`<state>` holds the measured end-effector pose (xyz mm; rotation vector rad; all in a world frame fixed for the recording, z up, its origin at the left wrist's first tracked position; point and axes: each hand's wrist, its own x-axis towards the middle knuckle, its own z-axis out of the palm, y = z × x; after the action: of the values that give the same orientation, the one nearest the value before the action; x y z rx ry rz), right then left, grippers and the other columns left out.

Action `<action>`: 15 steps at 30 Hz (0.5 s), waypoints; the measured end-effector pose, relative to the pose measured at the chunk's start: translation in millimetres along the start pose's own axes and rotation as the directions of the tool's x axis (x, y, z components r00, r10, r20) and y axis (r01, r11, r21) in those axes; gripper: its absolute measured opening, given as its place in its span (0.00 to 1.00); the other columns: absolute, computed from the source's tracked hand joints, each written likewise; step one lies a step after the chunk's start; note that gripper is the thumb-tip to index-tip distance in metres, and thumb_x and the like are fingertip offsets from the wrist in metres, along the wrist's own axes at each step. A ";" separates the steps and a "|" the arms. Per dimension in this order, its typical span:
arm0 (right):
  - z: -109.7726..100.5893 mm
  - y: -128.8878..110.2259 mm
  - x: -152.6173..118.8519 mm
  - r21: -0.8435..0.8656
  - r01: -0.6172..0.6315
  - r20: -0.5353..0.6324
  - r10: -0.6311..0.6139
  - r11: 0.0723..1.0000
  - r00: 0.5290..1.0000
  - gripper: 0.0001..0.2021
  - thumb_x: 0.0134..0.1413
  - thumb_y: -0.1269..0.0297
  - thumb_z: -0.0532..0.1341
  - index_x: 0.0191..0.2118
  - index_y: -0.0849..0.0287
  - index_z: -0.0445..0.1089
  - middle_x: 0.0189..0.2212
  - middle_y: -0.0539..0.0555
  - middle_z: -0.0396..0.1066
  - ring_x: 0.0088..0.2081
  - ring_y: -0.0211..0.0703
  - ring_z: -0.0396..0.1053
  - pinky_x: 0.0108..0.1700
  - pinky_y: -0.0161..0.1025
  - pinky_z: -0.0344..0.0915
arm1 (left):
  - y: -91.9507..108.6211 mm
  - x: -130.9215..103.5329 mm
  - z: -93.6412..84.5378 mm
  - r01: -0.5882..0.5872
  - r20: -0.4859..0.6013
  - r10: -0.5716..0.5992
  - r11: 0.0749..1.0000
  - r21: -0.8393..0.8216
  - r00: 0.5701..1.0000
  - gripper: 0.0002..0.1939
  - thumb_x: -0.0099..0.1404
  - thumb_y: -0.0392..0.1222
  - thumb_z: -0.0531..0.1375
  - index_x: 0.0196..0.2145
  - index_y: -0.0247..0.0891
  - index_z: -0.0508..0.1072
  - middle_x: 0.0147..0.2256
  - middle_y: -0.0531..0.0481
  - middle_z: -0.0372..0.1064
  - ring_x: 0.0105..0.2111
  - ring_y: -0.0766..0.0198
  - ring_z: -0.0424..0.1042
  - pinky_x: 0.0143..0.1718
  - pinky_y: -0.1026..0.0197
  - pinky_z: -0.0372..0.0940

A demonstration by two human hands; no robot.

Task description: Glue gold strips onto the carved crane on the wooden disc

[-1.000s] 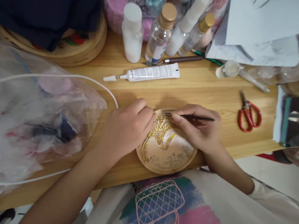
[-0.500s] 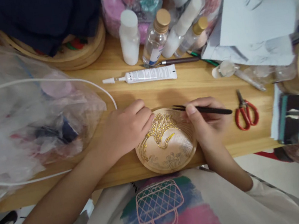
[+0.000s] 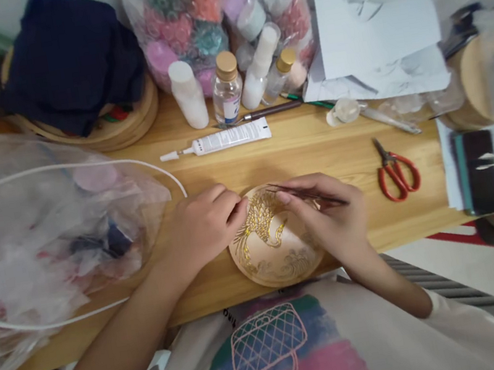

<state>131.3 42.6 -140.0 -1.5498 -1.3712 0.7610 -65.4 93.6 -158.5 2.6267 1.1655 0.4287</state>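
Note:
A round wooden plaque (image 3: 258,255) with a raised gold bird design and dark wave lines rests near the table's front edge. My right hand (image 3: 333,212) is closed on dark tweezers (image 3: 311,192), whose tips lie over the plaque's upper part. At the plaque's upper left rim is my left hand (image 3: 208,222), its fingers curled together; whatever they may hold is hidden. Above the hands lies a white tube (image 3: 233,138) with a narrow nozzle.
Red-handled scissors (image 3: 397,170) lie at the right, left of a dark phone (image 3: 482,173). Bottles (image 3: 189,97) stand at the back. A plastic bag (image 3: 47,223) and white cable (image 3: 131,161) occupy the left; papers (image 3: 378,39) lie back right.
My right hand has moved left with the tweezers, bringing their tips farther over the plaque. My left hand stays at the rim. The camera view has shifted.

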 end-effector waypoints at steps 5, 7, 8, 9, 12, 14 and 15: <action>10.0 8.1 -5.8 0.017 -0.004 0.037 0.004 1.000 0.999 0.04 0.53 0.69 0.67 0.36 0.54 0.77 0.34 0.49 0.81 0.37 0.40 0.79 0.39 0.34 0.76 | 0.1 -0.5 0.0 0.022 0.019 -0.022 1.000 -0.009 1.000 0.15 0.71 0.41 0.53 0.28 0.36 0.73 0.26 0.51 0.72 0.25 0.67 0.69 0.26 0.64 0.57; 11.8 10.5 -6.6 0.021 -0.009 0.053 0.008 1.000 0.999 0.04 0.54 0.70 0.66 0.36 0.54 0.77 0.34 0.48 0.81 0.36 0.38 0.79 0.39 0.34 0.76 | 0.8 -0.2 -0.5 0.027 0.024 -0.027 1.000 -0.003 0.999 0.15 0.71 0.41 0.53 0.28 0.36 0.73 0.26 0.51 0.72 0.25 0.67 0.69 0.25 0.64 0.57; 12.4 11.3 -6.8 0.019 -0.013 0.059 0.012 1.000 0.998 0.04 0.54 0.70 0.66 0.36 0.54 0.77 0.35 0.48 0.81 0.37 0.38 0.79 0.40 0.34 0.76 | 1.1 0.1 -0.7 0.027 0.026 -0.027 1.000 -0.003 0.999 0.15 0.71 0.41 0.53 0.28 0.36 0.73 0.26 0.51 0.72 0.25 0.67 0.69 0.25 0.64 0.57; 12.9 11.8 -7.0 0.015 -0.019 0.064 0.018 1.000 0.998 0.04 0.55 0.70 0.66 0.36 0.54 0.77 0.35 0.48 0.81 0.37 0.38 0.79 0.40 0.34 0.76 | 1.5 0.4 -0.9 0.024 0.026 -0.024 1.000 -0.002 0.999 0.15 0.71 0.41 0.53 0.28 0.36 0.73 0.26 0.52 0.72 0.25 0.68 0.69 0.25 0.64 0.57; 14.0 11.7 -7.7 0.011 -0.039 0.056 0.038 0.999 0.998 0.04 0.54 0.70 0.66 0.36 0.55 0.77 0.35 0.49 0.81 0.37 0.38 0.78 0.40 0.34 0.76 | 2.3 1.2 -0.9 0.012 0.011 -0.012 1.000 0.006 1.000 0.15 0.70 0.41 0.54 0.27 0.36 0.72 0.26 0.52 0.72 0.24 0.68 0.69 0.25 0.64 0.57; 14.5 11.1 -8.2 0.012 -0.054 0.043 0.053 0.998 0.998 0.04 0.54 0.70 0.66 0.36 0.55 0.77 0.34 0.49 0.81 0.37 0.38 0.78 0.40 0.34 0.76 | 2.4 1.4 -0.7 0.013 -0.004 -0.013 1.000 0.011 1.000 0.15 0.70 0.41 0.54 0.27 0.36 0.72 0.26 0.52 0.72 0.24 0.67 0.69 0.25 0.64 0.57; 14.7 10.8 -8.5 0.014 -0.058 0.039 0.057 0.998 0.998 0.04 0.54 0.70 0.66 0.36 0.55 0.77 0.34 0.49 0.81 0.37 0.38 0.78 0.40 0.34 0.76 | 2.3 1.4 -0.6 0.017 -0.007 -0.017 1.000 0.012 1.000 0.15 0.70 0.41 0.54 0.27 0.36 0.72 0.26 0.52 0.72 0.24 0.67 0.69 0.25 0.64 0.57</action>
<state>121.1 37.9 -156.7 -1.5758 -1.3513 0.8387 -63.1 93.2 -156.9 2.6257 1.1948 0.4290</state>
